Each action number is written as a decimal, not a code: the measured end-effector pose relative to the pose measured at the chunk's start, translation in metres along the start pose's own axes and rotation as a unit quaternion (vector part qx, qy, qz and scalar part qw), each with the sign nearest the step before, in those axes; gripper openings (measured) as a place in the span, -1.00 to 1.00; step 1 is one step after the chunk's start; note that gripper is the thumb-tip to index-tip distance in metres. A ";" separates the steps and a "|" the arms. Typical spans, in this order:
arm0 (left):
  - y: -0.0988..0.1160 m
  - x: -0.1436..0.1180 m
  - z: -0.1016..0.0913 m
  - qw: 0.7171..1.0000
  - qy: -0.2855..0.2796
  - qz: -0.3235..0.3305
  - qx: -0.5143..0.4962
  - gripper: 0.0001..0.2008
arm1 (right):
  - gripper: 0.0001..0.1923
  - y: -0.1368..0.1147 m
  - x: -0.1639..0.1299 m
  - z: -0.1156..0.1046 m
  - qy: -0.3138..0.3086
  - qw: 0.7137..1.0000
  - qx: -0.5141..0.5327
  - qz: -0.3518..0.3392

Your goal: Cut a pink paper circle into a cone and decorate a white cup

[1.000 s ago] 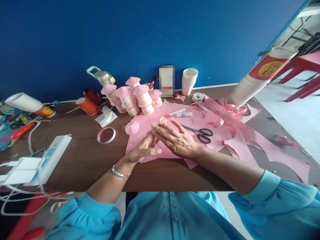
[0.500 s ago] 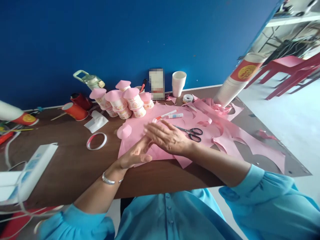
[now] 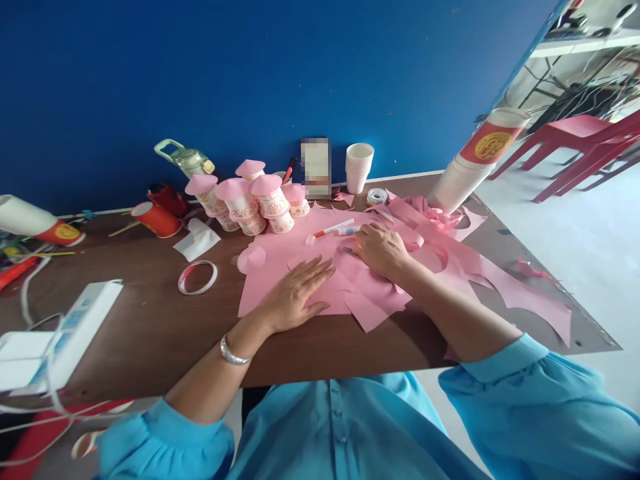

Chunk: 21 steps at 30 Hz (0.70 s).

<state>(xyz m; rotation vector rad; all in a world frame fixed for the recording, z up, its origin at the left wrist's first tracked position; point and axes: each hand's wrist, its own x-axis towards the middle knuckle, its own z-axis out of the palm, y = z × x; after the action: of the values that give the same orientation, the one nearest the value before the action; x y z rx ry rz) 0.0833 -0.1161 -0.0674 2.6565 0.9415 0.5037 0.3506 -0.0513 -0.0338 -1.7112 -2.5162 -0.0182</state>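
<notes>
Since half a second ago, both hands are parting: the left hand (image 3: 295,297) is now lying flat on the pink paper sheet (image 3: 280,283), fingers spread, while the right hand (image 3: 383,250) is covering the scissors (image 3: 349,251), fingers curled over them; their grip is hidden. From the left, an orange cup (image 3: 156,220) is lying on its side, pink-capped paper cups (image 3: 250,200) are clustering, and white cups (image 3: 359,167) are standing stacked. Bare tabletop (image 3: 150,327) is lying open toward the near edge.
</notes>
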 end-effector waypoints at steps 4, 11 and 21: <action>0.001 0.001 0.005 0.997 -0.071 -0.025 0.004 -0.25 | -0.76 -0.008 0.004 -0.007 -0.009 0.998 -0.027 -0.054; -0.004 0.000 0.002 0.998 -0.055 -0.039 -0.012 -0.36 | -0.68 -0.051 0.051 0.001 -0.011 0.963 -0.065 -0.261; -0.014 -0.001 0.008 0.998 -0.003 -0.002 -0.059 -0.45 | -0.63 -0.025 0.061 -0.015 0.093 0.985 -0.016 -0.146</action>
<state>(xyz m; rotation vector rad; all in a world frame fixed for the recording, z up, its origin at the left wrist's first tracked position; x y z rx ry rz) 0.0781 -0.1072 -0.0802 2.5496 0.8857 0.5326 0.3065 -0.0052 -0.0125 -1.2674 -2.6087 -0.2299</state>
